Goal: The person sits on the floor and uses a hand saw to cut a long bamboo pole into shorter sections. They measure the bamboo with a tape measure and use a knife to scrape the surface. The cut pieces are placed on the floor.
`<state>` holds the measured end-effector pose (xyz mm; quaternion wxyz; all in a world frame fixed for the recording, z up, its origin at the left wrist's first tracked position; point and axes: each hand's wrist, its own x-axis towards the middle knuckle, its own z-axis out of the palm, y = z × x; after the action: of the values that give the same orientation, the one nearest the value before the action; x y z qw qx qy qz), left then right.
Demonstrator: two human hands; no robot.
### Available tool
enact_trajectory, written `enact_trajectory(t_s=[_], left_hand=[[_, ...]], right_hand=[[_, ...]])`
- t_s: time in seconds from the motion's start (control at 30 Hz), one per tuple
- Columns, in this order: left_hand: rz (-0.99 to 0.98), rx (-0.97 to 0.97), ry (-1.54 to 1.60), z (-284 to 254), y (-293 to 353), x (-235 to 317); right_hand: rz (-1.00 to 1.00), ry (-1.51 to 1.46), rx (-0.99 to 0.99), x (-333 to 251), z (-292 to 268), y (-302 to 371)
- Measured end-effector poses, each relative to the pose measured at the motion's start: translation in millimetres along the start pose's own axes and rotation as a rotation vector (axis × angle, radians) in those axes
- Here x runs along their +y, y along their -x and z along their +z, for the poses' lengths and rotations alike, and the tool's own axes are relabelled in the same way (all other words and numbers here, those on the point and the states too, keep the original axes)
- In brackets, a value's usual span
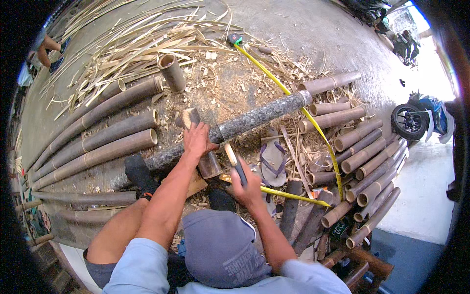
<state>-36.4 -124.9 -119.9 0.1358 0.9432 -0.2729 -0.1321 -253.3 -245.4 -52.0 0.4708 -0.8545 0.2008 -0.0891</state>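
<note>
beside bamboo (210,165), handheld saw (230,155), grey lettered cap (215,245)

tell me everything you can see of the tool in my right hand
The tool has a dark grip, a pale, wood-coloured section ahead of it and a thin blade that looks like metal. Your right hand is closed around the grip. The tool slants slightly leftward, blade pointing away from you, across the mottled pole and just right of your left hand. Whether the blade touches the pole is unclear.
</note>
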Motion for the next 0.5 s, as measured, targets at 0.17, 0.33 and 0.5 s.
enact_trajectory(t_s=[0.17,0.33,0.5], left_hand=[[-0.005,-0.017,-0.011,-4,-4,-1],[-0.019,-0.044,-0.025,0,-2,-1],[-0.022,-0.010,-0.005,1,0,0]], right_hand=[[0.056,-0.026,-0.032,2,-16,34],[0.004,0.101,-0.059,-12,-80,132],[-0.026,0.092,0.042,8,16,-15]])
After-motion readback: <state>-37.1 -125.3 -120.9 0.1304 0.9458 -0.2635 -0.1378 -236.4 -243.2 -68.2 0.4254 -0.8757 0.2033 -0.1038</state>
